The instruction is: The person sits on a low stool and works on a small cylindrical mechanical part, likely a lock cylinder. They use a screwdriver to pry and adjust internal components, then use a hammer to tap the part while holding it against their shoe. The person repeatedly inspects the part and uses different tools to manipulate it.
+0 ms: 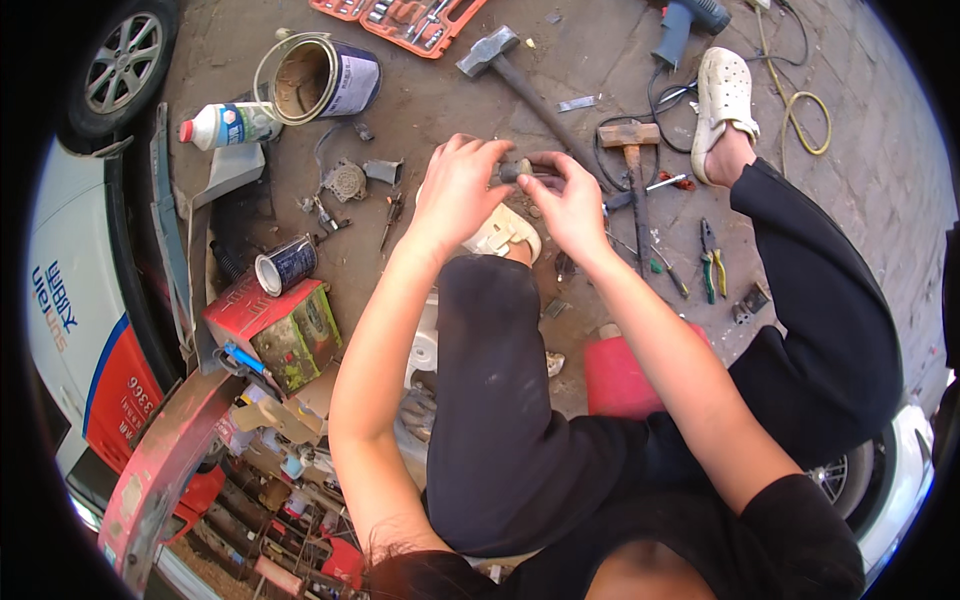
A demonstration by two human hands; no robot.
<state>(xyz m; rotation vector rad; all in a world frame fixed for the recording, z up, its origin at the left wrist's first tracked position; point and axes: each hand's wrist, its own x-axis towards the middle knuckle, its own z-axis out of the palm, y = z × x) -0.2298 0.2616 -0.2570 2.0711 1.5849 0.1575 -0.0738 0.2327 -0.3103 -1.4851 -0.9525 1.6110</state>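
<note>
Between my two hands is a small dark cylindrical part (513,171) with a lighter knob-like end; its exact kind is too small to tell. My left hand (462,188) has its fingers closed round one end, knuckles up. On the other end, the thumb and index finger of my right hand (566,200) pinch it. Both hands are over the paved ground, just above one cream clog (500,236). Nearest the right hand lies a wooden-handled hammer (630,137). A long-handled sledgehammer (500,62) lies beyond both hands.
At left stand an open paint can (345,85), a white bottle (230,125) and a red box (270,320) with a small can (287,265) on top. Pliers (712,262) lie right. A socket set (410,18) and heat gun (688,22) are at the far side.
</note>
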